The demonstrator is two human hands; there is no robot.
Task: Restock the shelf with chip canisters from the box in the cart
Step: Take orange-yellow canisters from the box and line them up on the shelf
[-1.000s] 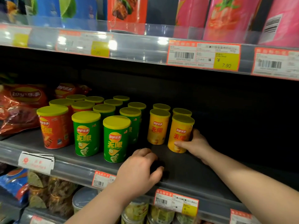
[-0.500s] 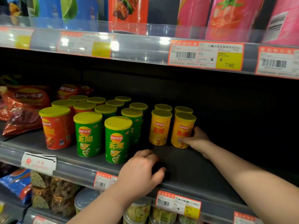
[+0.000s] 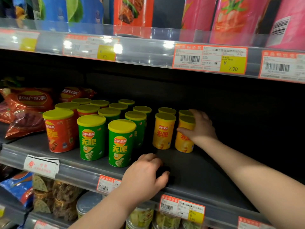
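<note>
Short chip canisters with yellow lids stand in rows on the dark middle shelf [image 3: 199, 176]: red ones [image 3: 59, 131] at the left, green ones [image 3: 121, 144] in the middle, yellow ones [image 3: 163, 131] at the right. My right hand [image 3: 201, 128] grips the front right yellow canister [image 3: 183, 144] near its lid, thumb on the front and fingers over the top. That canister stands upright beside its yellow neighbour. My left hand [image 3: 145, 176] rests on the shelf's front edge, fingers curled round a small dark object [image 3: 162, 172] that I cannot make out. The box and cart are out of view.
Red chip bags [image 3: 28, 109] lie at the shelf's left end. The shelf above carries tall pink canisters [image 3: 231, 20] and bags behind a price rail [image 3: 209, 58]. Bare shelf stretches right of the yellow canisters. Below are more snack packs [image 3: 54, 197].
My right hand has slid from the base of the front right yellow canister up to its lid, and the canister went from tilted to upright. My left hand stayed put.
</note>
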